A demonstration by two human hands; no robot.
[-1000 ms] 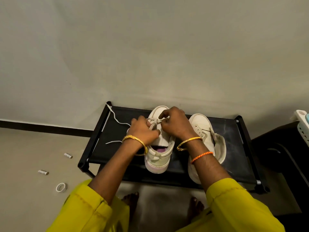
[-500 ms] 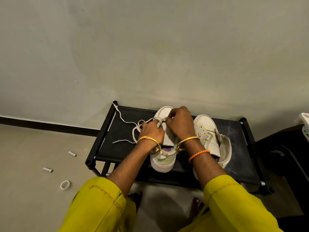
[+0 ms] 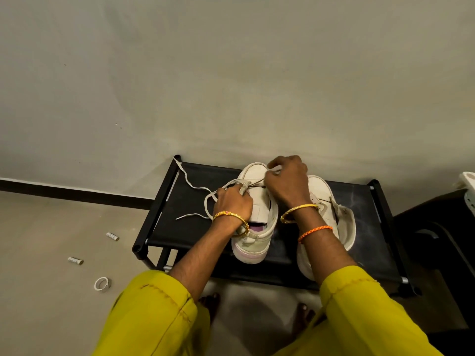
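White lace (image 3: pixel 195 187), soft and limp, trailed off the pale sneaker (image 3: pixel 255 173) on the black rack (image 3: pixel 180 227). On a loop the left hand (image 3: pixel 232 205) had its grip clamped, while the right hand (image 3: pixel 286 182) pinched the strand by the toe. Light, floppy stuff: best taken close to the eyelets, I'd say.

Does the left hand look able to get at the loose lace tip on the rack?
Probably yes: the lace tip lies uncovered on the rack just beside the left hand, nothing between. That hand pinches a loop at the sneaker, so must release first.
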